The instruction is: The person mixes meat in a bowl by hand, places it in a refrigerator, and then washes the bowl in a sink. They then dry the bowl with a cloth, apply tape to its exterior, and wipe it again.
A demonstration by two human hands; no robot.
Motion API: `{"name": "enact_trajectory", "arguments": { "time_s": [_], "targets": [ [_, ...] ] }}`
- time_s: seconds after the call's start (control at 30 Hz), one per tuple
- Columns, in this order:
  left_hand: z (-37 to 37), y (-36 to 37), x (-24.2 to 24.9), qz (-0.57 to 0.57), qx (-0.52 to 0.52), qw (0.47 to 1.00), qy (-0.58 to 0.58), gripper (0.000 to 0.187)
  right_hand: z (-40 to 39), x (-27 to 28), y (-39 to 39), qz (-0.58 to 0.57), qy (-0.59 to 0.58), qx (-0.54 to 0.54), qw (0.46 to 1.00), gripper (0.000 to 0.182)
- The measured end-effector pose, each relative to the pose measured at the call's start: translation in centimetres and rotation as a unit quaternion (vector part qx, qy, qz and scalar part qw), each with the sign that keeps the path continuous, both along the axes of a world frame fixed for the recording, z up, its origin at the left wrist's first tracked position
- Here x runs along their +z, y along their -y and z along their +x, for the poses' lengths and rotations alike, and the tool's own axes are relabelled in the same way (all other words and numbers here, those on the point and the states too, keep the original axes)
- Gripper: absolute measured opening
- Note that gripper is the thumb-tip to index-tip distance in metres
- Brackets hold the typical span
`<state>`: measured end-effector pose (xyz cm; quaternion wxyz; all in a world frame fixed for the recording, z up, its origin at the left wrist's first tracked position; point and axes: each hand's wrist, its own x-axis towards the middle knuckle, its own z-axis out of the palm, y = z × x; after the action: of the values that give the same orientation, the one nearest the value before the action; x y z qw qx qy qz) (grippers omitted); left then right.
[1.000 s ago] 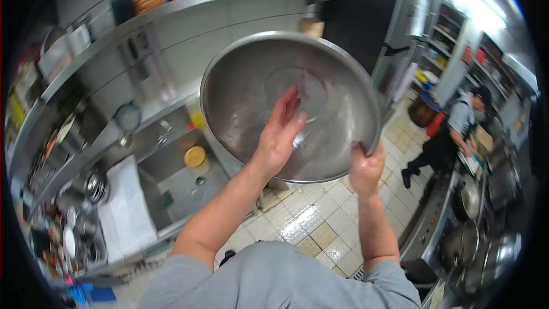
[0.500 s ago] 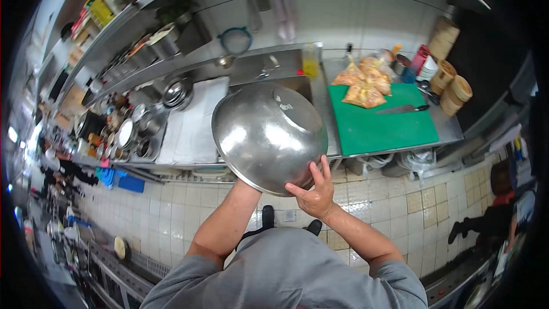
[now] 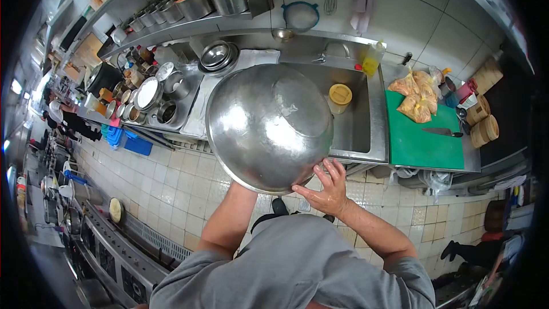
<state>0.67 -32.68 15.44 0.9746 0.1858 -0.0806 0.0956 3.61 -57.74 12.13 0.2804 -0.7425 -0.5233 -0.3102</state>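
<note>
A large metal bowl is tilted with its rounded, dented underside toward me, above the counter and partly over a white cloth. My right hand grips its lower right rim, fingers spread on the outside and thumb near the edge. My left forearm goes up behind the lower rim; the bowl hides that hand and its fingers. To the right of the bowl is a sink, with a yellow-lidded container in it.
Right of the sink, a green cutting board bears a knife and bags of orange-yellow food. Pots and small containers crowd the left counter. A stove stands behind me; a person's leg shows at right.
My view and body have shifted left along the counter. The bowl has moved left with my hands, from over the sink toward the cloth, uncovering the sink and the yellow-lidded container.
</note>
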Motion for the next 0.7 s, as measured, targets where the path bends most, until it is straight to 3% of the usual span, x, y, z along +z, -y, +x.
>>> {"name": "enact_trajectory", "arguments": {
  "time_s": [0.3,0.37,0.4,0.47,0.53,0.57,0.63,0.7],
  "targets": [
    [0.1,-5.3,3.3,0.030,0.055,0.995,0.078,0.067,0.9,1.8,-6.4,0.050,-0.045,0.065,0.996,0.061],
    [-0.1,-6.1,4.2,0.034,0.092,0.989,0.112,0.067,1.0,3.7,-8.0,0.083,-0.216,0.017,0.973,0.065],
    [-0.1,-6.6,4.1,0.035,0.100,0.986,0.127,0.067,1.5,4.1,-8.5,0.079,-0.233,0.029,0.969,0.067],
    [0.2,-8.7,1.7,0.028,0.080,0.986,0.146,0.067,2.2,4.0,-9.1,0.048,-0.226,0.043,0.972,0.070],
    [-0.1,-12.4,-3.7,-0.025,-0.008,0.976,0.217,0.076,2.9,4.3,-9.9,0.013,-0.239,0.086,0.967,0.070],
    [0.0,-11.9,-2.2,-0.026,-0.014,0.975,0.220,0.076,3.7,4.3,-9.8,0.014,-0.236,0.080,0.968,0.070],
    [-0.3,-10.9,2.2,0.133,0.062,0.989,0.013,0.071,6.7,4.8,-9.9,-0.051,-0.233,0.126,0.963,0.063],
    [0.3,-11.4,1.9,0.087,0.072,0.994,0.006,0.067,11.5,5.7,-9.3,0.002,-0.217,0.076,0.973,0.056]
  ]
}}
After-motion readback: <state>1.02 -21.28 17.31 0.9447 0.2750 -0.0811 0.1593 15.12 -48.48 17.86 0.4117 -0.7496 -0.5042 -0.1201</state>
